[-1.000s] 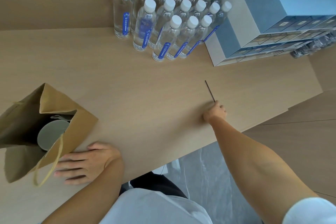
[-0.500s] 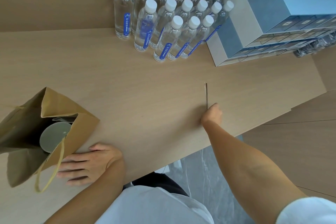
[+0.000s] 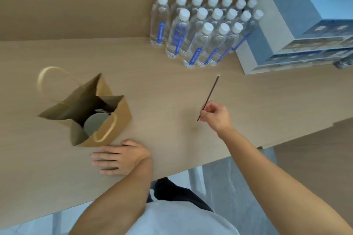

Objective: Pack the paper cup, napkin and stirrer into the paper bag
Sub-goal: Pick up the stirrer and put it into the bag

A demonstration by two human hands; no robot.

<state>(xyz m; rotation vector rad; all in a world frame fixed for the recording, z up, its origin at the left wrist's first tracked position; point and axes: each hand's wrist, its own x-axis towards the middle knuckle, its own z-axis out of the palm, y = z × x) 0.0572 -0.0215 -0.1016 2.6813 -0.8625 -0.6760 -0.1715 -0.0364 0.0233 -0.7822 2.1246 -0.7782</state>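
A brown paper bag [image 3: 116,118] stands open on the wooden table [image 3: 162,89], left of centre. Inside it I see the grey top of the paper cup [image 3: 93,125] and a bit of something pale behind it, perhaps the napkin. My left hand [image 3: 120,156] lies flat on the table just in front of the bag, fingers apart, holding nothing. My right hand [image 3: 215,114] pinches the lower end of the thin dark stirrer [image 3: 210,95], which is lifted and tilted up to the right, well to the right of the bag.
Several water bottles [image 3: 202,30] with white caps stand in rows at the back. A stack of blue and grey boxes [image 3: 298,30] fills the back right. The table's front edge runs diagonally past my right forearm, with grey floor below.
My right hand has picked the stirrer up off the table and carried it left. The view has shifted, so the bag now sits nearer the middle. My left hand stays flat by the bag.
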